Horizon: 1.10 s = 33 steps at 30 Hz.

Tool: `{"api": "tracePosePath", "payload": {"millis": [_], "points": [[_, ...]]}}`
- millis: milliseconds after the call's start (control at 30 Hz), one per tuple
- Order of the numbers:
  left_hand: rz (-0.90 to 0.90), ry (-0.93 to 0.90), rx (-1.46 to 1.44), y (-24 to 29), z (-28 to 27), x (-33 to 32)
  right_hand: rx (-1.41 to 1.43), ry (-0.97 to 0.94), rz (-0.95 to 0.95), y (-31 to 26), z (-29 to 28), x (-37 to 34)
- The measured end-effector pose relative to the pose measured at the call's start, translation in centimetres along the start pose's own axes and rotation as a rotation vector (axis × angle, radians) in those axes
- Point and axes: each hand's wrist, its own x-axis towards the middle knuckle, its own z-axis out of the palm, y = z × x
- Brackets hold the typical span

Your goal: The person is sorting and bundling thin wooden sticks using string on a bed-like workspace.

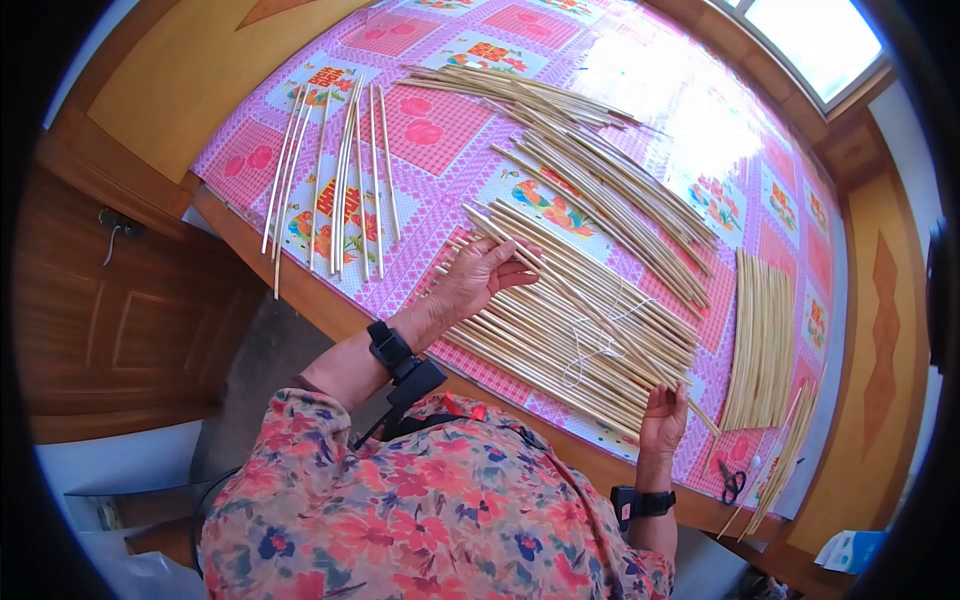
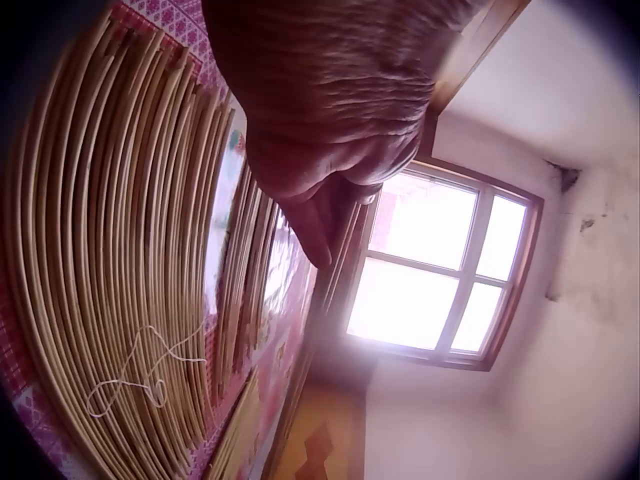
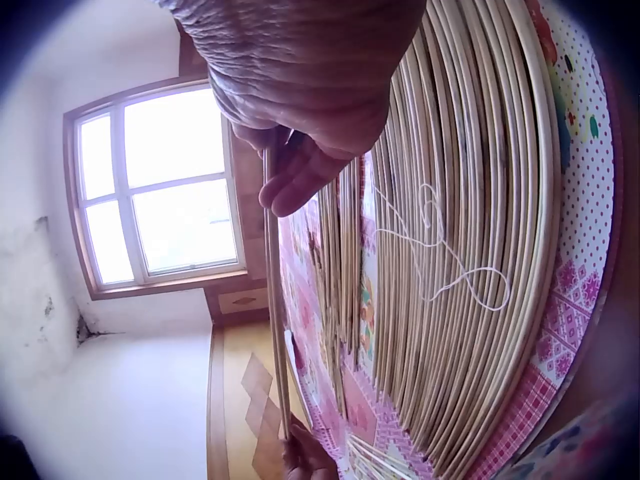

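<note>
My left hand (image 1: 480,278) pinches a couple of slender pale sticks (image 1: 592,312) near one end, holding them slantwise over a broad row of similar sticks (image 1: 545,350). Toward the other end, my right hand (image 1: 663,422) has them between thumb and fingers. The right wrist view shows these held sticks (image 3: 277,340) stretching from one hand to the other, raised off the table. A loose tangle of white string (image 1: 600,345) lies on top of the row, between the hands.
Beyond the row lie longer stick piles (image 1: 610,190). Separate sticks (image 1: 345,190) are spread at left. A neat bundle (image 1: 760,340) sits at right, near scissors (image 1: 733,482) and thinner sticks (image 1: 785,465) overhanging the edge. A patterned pink cloth (image 1: 425,125) covers the table.
</note>
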Motion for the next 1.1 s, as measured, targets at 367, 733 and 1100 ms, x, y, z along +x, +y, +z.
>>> {"api": "tracePosePath", "payload": {"millis": [367,733,1100], "points": [[-0.028,0.001,-0.035,-0.1,0.0,0.4,-0.037,0.117,0.007,-0.2,0.1,0.2],[-0.052,-0.017,0.04,-0.6,-0.5,0.8,-0.055,0.138,-0.029,0.2,0.8,-0.3],[-0.325,-0.029,0.004,-3.7,2.4,0.9,0.012,-0.032,-0.023,1.5,3.6,-0.1]]}}
